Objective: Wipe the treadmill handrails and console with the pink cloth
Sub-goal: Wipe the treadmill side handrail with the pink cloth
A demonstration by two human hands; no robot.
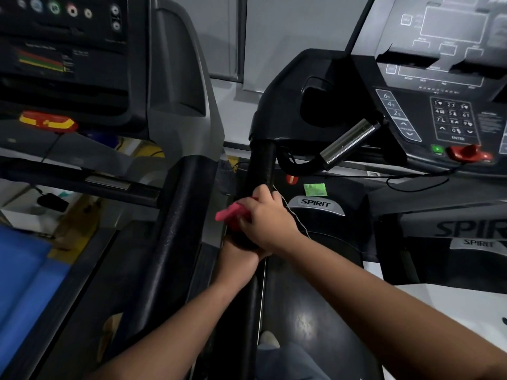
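Both hands grip the black handrail: right hand holds the pink cloth, left hand seemingly bare.

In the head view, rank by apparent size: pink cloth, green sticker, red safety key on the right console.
1. Red safety key
2. Pink cloth, but the right hand hides part of it, so first place is unsure
3. Green sticker

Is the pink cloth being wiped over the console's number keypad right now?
No, the right hand presses the pink cloth on the black handrail, well below the keypad.
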